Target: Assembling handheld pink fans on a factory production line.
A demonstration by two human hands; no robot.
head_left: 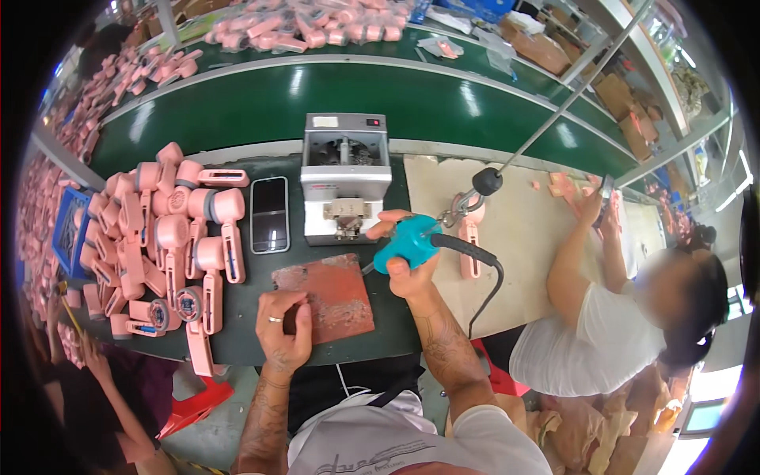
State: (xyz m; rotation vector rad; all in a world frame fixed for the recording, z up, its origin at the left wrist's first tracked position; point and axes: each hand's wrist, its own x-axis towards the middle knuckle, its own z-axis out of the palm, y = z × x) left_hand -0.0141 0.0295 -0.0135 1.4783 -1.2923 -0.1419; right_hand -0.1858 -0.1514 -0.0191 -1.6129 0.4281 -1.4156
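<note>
My right hand (405,265) grips a teal electric screwdriver (404,244) with a black cable, its tip pointing left toward the mouth of a grey screw feeder box (346,176). My left hand (283,323) rests curled on the near edge of a worn red-brown work mat (332,294), fingers pinched together; whether something small is between them I cannot tell. A heap of pink handheld fan housings (166,237) lies left of the mat. A black phone (269,214) lies flat between the heap and the feeder.
A green conveyor belt (261,103) runs behind the bench, with more pink parts (309,28) beyond it. A person in a white shirt (602,332) works at my right on a cardboard sheet (522,229). One pink fan (469,237) lies there. Another person's arm (103,380) is lower left.
</note>
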